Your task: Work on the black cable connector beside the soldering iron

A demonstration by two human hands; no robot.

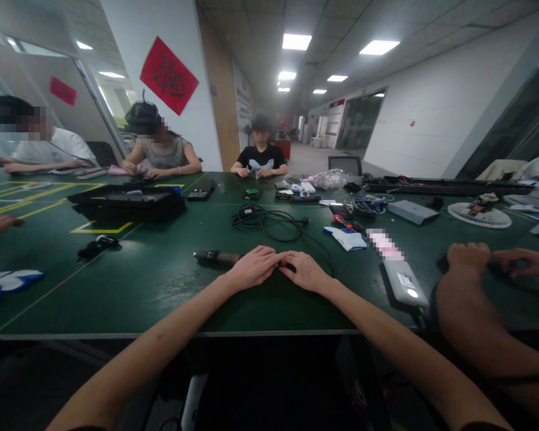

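Observation:
My left hand (254,266) lies over the rear end of a dark electric screwdriver (218,257), which rests on its side on the green table (161,293) with its tip pointing left. The fingers of my right hand (304,269) are bent round a small dark part at the screwdriver's cable end, and both hands' fingertips meet there. What exactly sits between them is largely covered. Behind my hands, a black cable with an adapter (248,212) lies coiled, and its cord runs down toward my right wrist.
A black tray (128,202) stands back left. A white-and-blue glove (348,238), red-handled tool (342,222) and grey power strip (404,284) lie to the right. A neighbour's arms (465,299) rest at the far right; several people sit round the table.

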